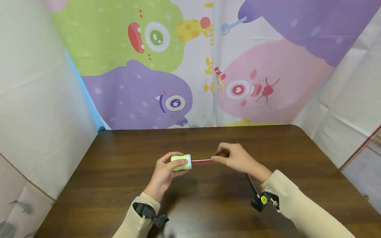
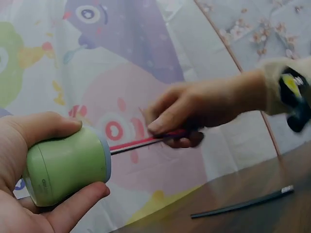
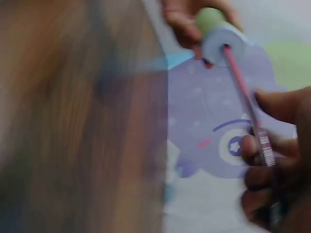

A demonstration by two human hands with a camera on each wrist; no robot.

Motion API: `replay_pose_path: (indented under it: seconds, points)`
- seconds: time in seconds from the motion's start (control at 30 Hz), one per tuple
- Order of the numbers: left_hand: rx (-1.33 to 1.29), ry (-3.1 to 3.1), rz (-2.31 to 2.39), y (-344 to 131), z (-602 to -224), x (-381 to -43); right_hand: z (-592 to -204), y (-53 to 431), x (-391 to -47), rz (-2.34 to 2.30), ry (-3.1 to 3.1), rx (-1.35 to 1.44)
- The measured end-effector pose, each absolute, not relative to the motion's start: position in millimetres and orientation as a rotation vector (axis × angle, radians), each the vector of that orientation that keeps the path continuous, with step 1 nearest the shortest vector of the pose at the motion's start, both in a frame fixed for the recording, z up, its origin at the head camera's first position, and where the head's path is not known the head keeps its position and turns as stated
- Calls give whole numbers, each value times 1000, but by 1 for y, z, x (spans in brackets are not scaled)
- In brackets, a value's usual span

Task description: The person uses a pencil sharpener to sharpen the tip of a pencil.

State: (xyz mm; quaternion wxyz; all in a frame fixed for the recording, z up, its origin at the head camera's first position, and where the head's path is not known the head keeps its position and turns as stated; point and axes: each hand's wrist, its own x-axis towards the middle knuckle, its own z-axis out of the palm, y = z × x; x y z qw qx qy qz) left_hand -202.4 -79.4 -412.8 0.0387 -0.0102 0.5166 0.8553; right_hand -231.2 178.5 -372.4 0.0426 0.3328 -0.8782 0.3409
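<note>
My left hand (image 1: 162, 175) grips a light green pencil sharpener (image 1: 180, 162) with a pale blue-grey end, its thumb and fingers on either side of the waisted body. A red and dark striped pencil (image 1: 200, 161) has its tip inside the hole of that end, as the right wrist view shows. My right hand (image 1: 238, 158) pinches the pencil's shaft between thumb and fingers, some way out from the sharpener. A barcode (image 3: 265, 148) shows on the shaft near the fingers. Both hands are above the table, and the tip is hidden inside the sharpener.
On the brown wooden table (image 1: 125, 195) lies a dark pencil (image 2: 243, 202) with a pale end, below my right forearm. A cloth printed with cartoon monsters (image 1: 202, 109) hangs along the far edge. White cloth sheets (image 1: 38, 99) stand at both sides.
</note>
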Motion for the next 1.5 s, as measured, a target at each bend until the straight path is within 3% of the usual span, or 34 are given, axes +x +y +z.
replay_pose_path:
  seconds: [0.17,0.33,0.5,0.67,0.83,0.93,1.07,1.23,1.5]
  points:
    - [-59,1492,2661,-80,-410,-204,-381,179,-231,249,-1890,1144]
    - [-75,1429,2649,-77,-407,-200,-394,175,-239,134,-1546,1092]
    - [-106,1460,2640,-76,-408,-200,-397,168,-232,293,-1722,1040]
    - [-104,1499,2631,-74,-412,-201,-379,166,-220,669,-2409,888]
    - [-35,1549,2573,-70,-418,-198,-353,173,-232,1304,-3101,679]
    - [13,1572,2561,-69,-421,-196,-348,178,-239,1435,-3213,712]
    - [3,1565,2588,-72,-421,-198,-350,180,-232,1119,-3047,902]
    - [-22,1552,2618,-81,-414,-200,-368,183,-223,576,-2353,1195]
    - [-23,1502,2622,-78,-412,-198,-392,185,-233,145,-1600,1135]
